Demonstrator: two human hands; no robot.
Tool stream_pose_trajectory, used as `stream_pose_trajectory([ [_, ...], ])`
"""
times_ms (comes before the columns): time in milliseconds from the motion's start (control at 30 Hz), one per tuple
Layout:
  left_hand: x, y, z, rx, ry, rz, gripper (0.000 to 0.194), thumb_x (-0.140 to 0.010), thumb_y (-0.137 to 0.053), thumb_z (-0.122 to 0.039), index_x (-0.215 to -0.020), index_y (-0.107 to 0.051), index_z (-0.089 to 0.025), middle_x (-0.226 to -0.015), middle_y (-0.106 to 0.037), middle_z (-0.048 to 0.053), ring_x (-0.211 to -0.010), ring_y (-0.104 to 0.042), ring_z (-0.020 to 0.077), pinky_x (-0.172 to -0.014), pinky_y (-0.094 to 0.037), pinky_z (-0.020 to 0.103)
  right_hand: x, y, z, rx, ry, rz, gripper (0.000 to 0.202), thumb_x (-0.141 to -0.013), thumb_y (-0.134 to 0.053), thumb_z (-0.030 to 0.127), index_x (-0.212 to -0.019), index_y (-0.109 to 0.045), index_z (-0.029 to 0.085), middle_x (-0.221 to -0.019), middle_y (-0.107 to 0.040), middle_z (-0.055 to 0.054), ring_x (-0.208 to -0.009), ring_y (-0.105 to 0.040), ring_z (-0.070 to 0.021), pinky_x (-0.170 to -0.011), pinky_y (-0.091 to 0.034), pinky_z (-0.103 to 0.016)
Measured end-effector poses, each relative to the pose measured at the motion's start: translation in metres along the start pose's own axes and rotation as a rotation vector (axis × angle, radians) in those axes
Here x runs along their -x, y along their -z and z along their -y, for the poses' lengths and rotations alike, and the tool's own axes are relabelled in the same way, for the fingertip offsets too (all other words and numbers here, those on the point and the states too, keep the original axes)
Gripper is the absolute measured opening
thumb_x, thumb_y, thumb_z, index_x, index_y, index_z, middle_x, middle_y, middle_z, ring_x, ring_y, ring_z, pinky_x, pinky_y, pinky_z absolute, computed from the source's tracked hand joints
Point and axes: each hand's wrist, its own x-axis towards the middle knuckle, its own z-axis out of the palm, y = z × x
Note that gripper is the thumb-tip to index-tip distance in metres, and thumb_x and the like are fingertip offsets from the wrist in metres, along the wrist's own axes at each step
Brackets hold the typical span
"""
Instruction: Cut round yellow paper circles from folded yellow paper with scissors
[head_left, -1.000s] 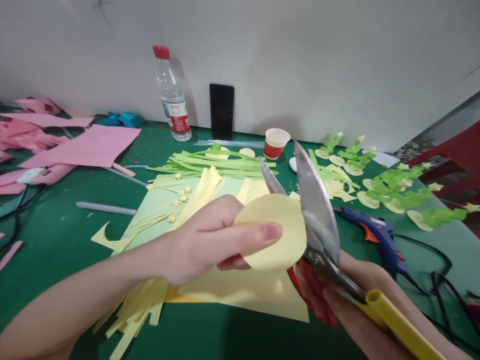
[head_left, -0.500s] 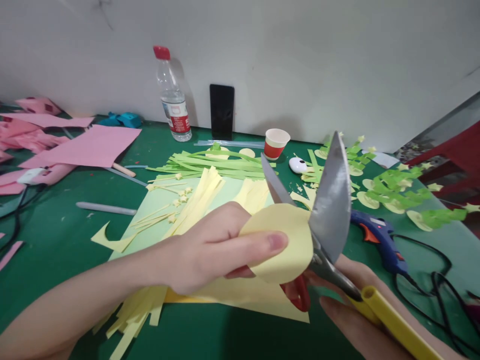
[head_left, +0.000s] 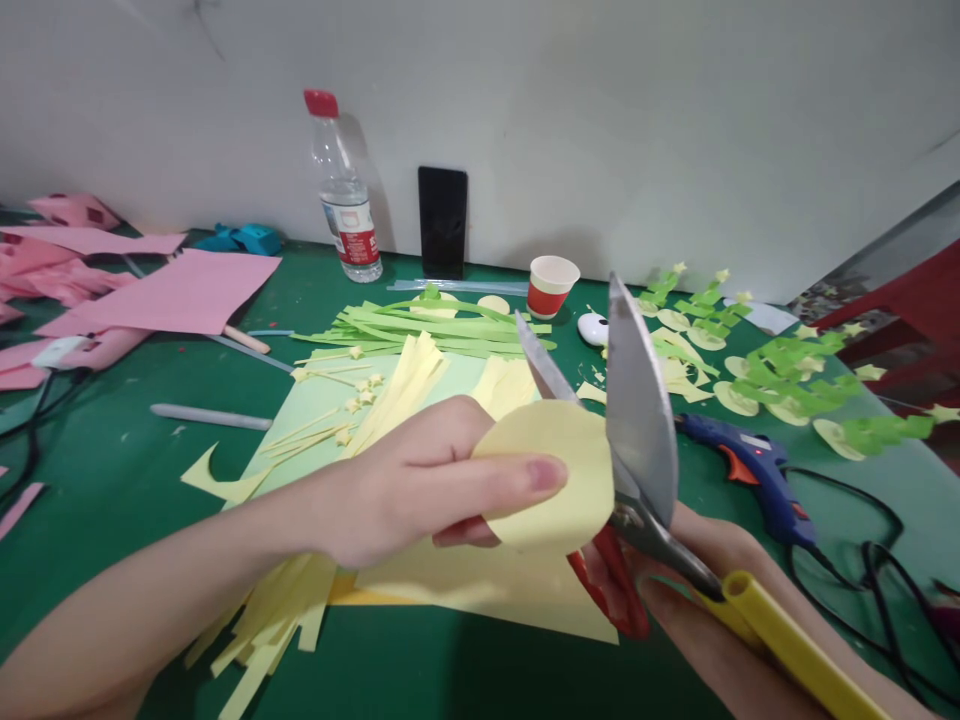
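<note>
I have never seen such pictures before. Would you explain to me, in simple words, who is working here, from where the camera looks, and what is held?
There is no machine here: a person works with two bare hands. One camera, worn on the person's head, looks forward and down, so both arms reach in from the bottom.

The left hand holds a rounded yellow paper piece. The right hand holds large scissors, blades open beside the paper.

On the green table lie yellow strips, green strips, pink paper and a blue glue gun. Near the wall stand a bottle, a dark phone and a paper cup.
</note>
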Motion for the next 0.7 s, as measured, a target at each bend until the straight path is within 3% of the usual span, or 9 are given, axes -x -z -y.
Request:
stream_pose_trajectory([
  [300,0.001,0.0022,-0.0005,0.02,-0.011,0.019,0.042,-0.083,-0.043,-0.035,-0.046,-0.032,-0.017,-0.042,-0.028,-0.006,-0.04,-0.029,0.005,-0.037,-0.028,0.015,0.0053,0.0026,-0.0014,-0.062,-0.047,0.079,0.021,-0.067,-0.036,0.019,-0.072,-0.054,0.029,-0.052,-0.056,0.003,-0.038,-0.053,-0.0165,-0.042,-0.049,-0.028],
  [533,0.0008,0.0039,-0.0031,0.063,-0.035,0.046,0.041,-0.083,-0.044,-0.028,-0.046,-0.029,-0.018,-0.041,-0.026,-0.008,-0.038,-0.025,0.0031,-0.036,-0.027,0.013,0.0059,0.0062,-0.0001,0.069,0.058,0.015,0.03,-0.069,-0.033,0.015,-0.083,-0.056,0.031,-0.053,-0.06,0.003,-0.039,-0.056,-0.0163,-0.037,-0.045,-0.024],
  [700,-0.0013,0.0074,-0.0038,0.062,-0.048,0.073,0.039,-0.082,-0.044,-0.025,-0.046,-0.031,-0.018,-0.04,-0.027,-0.007,-0.037,-0.026,0.0034,-0.034,-0.023,0.015,0.0061,0.005,-0.0029,0.047,0.019,0.044,0.034,-0.069,-0.033,0.015,-0.085,-0.059,0.03,-0.053,-0.062,0.002,-0.037,-0.056,-0.0158,-0.038,-0.044,-0.024],
])
